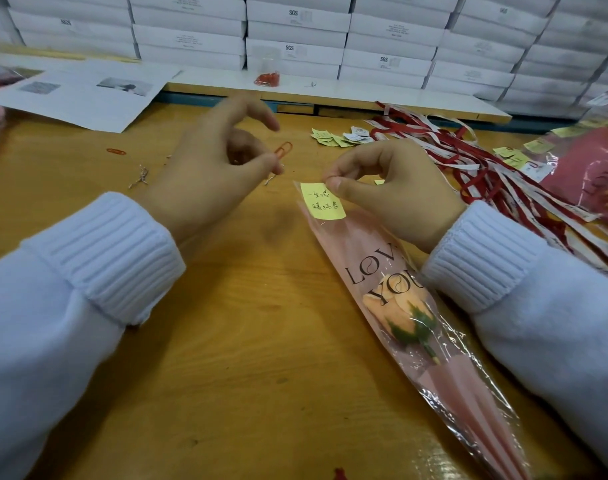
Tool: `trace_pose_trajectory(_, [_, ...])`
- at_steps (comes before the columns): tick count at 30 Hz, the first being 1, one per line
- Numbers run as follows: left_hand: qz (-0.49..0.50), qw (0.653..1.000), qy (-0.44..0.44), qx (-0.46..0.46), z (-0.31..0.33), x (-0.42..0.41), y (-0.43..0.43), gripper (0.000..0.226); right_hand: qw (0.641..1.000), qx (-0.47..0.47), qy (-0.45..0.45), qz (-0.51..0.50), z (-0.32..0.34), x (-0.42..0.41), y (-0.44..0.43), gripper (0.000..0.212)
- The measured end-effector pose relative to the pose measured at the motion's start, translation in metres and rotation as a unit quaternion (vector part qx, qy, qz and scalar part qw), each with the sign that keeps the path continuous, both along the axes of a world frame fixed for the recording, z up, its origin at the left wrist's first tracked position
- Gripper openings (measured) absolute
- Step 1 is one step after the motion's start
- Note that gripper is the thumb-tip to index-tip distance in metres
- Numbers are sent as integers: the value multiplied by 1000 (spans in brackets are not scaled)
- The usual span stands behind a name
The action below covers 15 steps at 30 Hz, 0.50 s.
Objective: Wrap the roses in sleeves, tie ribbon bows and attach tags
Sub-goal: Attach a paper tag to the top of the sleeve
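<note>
Now, left hand (205, 161): thumb and a fingertip pinch one end of an orange paper clip (283, 149); the other fingers arch loosely above it.
Paper clip: sticks up and out from the pinch toward the right hand, apart from the tag.
Right hand (392, 192): thumb and forefinger pinch the upper right corner of a yellow tag (321, 202) with handwriting on it.
Tag: hangs just below and left of the right pinch, lying on the open top edge of the sleeve (351, 247).
Sleeve: pink and clear, printed LOVE YOU; flat on the table (226, 341), running from the right pinch down under the right wrist toward the person.
Sleeve contents: one peach rose (396, 306), head toward the pinch, green stem pointing away from it.
Loose clip (116, 151): flat on the table, beyond the left hand's outer side.
Clear bag (268, 77): well beyond both hands on a raised ledge, red clips in its bottom.
Spare tags (340, 136): small heap just beyond the right hand.
Ribbons (486, 174): red and white tangle, outward of the right hand.
Other sleeves (593, 171): pink stack past the ribbons; contents hard to tell.
White boxes (295, 32): closed stacks at the back, contents hidden.
Printed sheets (81, 91): beyond the left hand.
</note>
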State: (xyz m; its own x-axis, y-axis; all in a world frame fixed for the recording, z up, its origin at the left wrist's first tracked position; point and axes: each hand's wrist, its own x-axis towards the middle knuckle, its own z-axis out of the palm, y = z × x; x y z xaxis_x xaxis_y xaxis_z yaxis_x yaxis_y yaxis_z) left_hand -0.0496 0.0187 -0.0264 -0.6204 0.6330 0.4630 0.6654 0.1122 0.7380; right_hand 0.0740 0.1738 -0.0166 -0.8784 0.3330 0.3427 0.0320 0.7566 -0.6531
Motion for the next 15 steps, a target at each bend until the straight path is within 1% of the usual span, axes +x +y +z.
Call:
trace_pose_trajectory(3, [-38,999,3,-21,-2,14,6,21,1000,1,1,2,0,0,0,9])
trace_pose_trajectory(6, [-57,998,11,-7,-2,21,6,14,1000,4,3,7,1,1,-1,9])
trace_pose_trajectory(9, [-33,999,16,26,-3,19,6,7,1000,4,10,15,2,1,-2,11])
trace_pose_trajectory(15, [-2,998,-24,52,-7,9,8,15,1000,8,9,18,2,1,-2,18])
